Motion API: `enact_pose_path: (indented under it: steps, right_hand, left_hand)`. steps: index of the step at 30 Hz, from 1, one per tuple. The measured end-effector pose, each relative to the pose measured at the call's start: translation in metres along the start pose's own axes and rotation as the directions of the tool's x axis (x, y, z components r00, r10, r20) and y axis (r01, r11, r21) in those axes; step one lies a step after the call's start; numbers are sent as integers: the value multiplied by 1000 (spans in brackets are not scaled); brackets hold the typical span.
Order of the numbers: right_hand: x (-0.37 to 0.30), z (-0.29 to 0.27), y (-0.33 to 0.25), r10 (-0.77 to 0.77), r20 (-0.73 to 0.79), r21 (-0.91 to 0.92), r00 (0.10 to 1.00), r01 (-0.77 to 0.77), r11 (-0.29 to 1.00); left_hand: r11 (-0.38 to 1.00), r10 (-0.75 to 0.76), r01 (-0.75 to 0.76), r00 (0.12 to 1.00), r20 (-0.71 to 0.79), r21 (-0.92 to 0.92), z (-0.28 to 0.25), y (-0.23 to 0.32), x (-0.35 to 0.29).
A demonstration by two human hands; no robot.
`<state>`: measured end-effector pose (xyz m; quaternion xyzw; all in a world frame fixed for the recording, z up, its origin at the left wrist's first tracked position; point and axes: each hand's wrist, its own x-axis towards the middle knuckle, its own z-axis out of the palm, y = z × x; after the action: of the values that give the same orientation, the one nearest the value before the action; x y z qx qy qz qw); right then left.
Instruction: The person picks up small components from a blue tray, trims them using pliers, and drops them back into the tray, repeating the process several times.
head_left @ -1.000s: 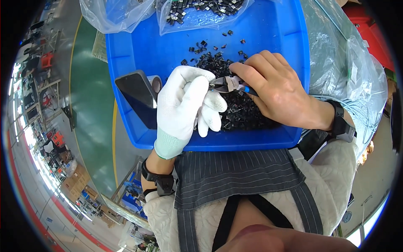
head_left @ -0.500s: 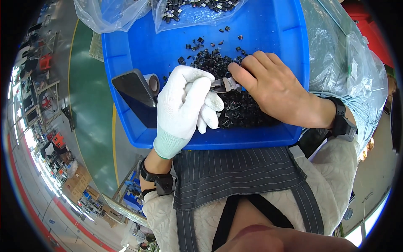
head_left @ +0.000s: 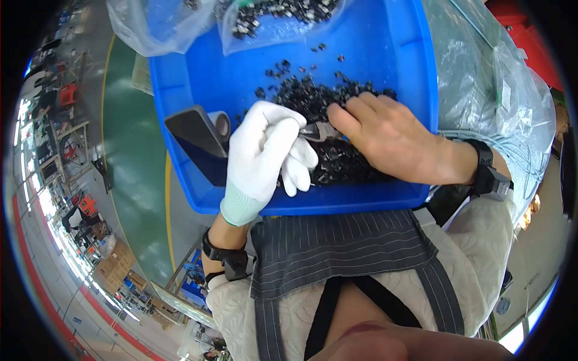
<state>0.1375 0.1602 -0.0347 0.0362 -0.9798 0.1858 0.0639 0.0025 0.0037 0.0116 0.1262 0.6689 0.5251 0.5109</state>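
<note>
My left hand (head_left: 263, 150), in a white knit glove, is closed in a pinch over the blue bin. Whatever sits between its thumb and forefinger is hidden. My bare right hand (head_left: 391, 135) is wrapped round a pair of pliers (head_left: 323, 131), whose grey metal jaws point left and reach the gloved fingertips. The handles are mostly covered by the palm, with a bit of blue showing. Beneath both hands lies a heap of small black and metallic parts (head_left: 343, 161), with several more scattered beyond it.
The blue bin (head_left: 388, 42) spreads in front of my apron. A dark phone (head_left: 195, 135) leans at its left side beside a tape roll (head_left: 221, 123). At the far side lies a clear plastic bag (head_left: 283, 30) of small parts. Plastic sheeting (head_left: 466, 72) covers the right.
The view has shifted slightly, so the bin and bags sit a little lower. Both hands keep nearly the same pose, with the pliers' jaws still at the gloved fingertips.
</note>
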Motion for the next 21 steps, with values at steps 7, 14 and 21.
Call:
enact_pose_path:
  steps: [7,14,21]
  right_hand:
    - [-10,15,12,-69,44,228,997,57,972]
    - [-9,13,15,-52,139,284,989,10,959]
    - [-6,8,14,-61,107,254,992,32,967]
  left_hand:
    - [996,-87,86,991,106,16,-5,-19,15]
    - [992,-4,18,994,110,-125,-3,-25,14]
    - [982,-4,27,993,119,-188,-3,-24,15]
